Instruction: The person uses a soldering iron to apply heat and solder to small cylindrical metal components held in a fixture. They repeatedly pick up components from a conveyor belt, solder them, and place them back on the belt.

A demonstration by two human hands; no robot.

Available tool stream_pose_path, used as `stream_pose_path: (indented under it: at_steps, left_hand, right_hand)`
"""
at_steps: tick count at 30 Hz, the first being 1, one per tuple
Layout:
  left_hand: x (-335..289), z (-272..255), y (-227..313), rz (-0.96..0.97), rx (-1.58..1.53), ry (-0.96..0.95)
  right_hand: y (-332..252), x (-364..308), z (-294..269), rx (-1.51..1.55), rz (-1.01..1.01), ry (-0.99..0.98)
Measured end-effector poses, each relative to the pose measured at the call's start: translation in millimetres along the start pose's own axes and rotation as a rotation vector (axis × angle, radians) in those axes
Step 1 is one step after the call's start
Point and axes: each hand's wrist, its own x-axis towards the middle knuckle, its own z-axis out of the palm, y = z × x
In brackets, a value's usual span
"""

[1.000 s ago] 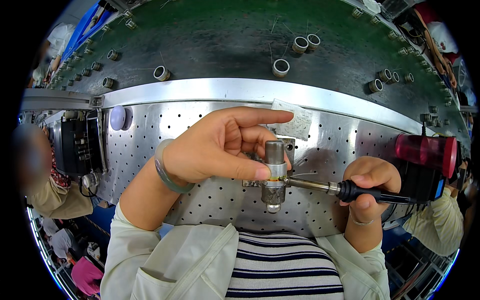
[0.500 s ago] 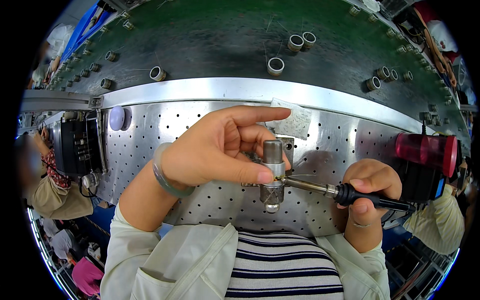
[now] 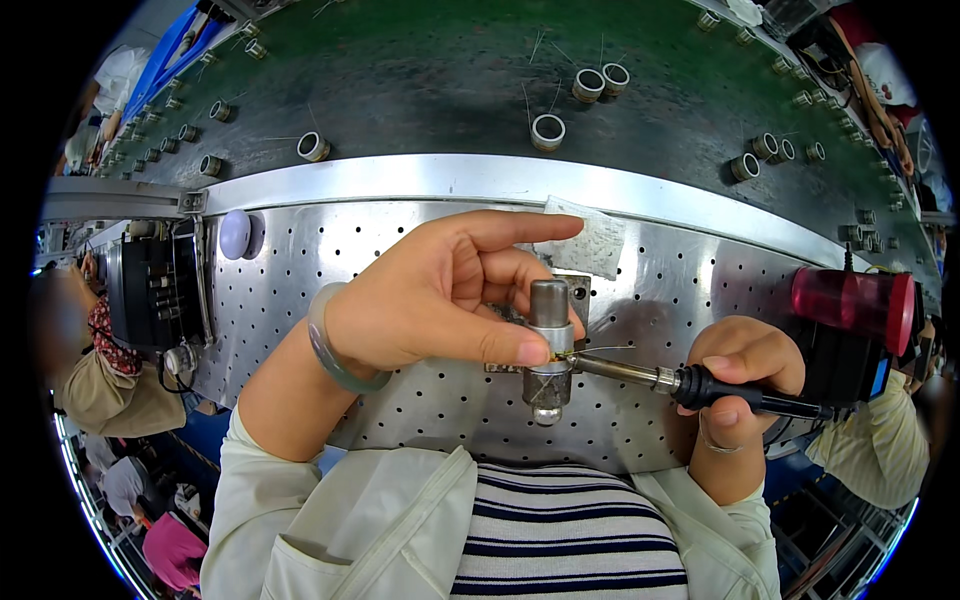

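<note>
Unmoved: left hand [image 3: 440, 300] pinches metal cylinder [image 3: 548, 345] | right hand [image 3: 742, 385] grips soldering iron [image 3: 690, 380] touching it

The scene is brightly and evenly lit from above, with no dim corners inside the round picture. The perforated metal desk [image 3: 400, 250] shines, and a pale band of glare runs along its raised far rim. The left hand [image 3: 440, 300] casts only a soft, short shadow on the metal beneath it. The centre is sharp: the small metal cylinder [image 3: 549, 345] and the soldering iron [image 3: 700, 385] in the right hand [image 3: 740, 380] show crisp edges. Toward the rim, straight lines bow strongly, so the desk's far edge curves like an arch. The people at the far left and right edges are smeared and soft. Beyond the circle all is black.
</note>
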Motion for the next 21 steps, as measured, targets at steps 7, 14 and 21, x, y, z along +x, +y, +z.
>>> stream_pose_path:
  at_steps: [7, 14, 21]
  left_hand:
    - [1, -1, 0, -0.012, 0.020, -0.007]
    - [-1, 8, 2, 0.008, 0.055, 0.047]
    - [-1, 18, 1, -0.011, -0.004, 0.093]
  right_hand:
    - [-6, 0, 2, -0.103, -0.016, 0.006]
    - [-5, 0, 2, -0.048, 0.008, 0.049]
    - [-3, -2, 0, 0.055, 0.025, 0.056]
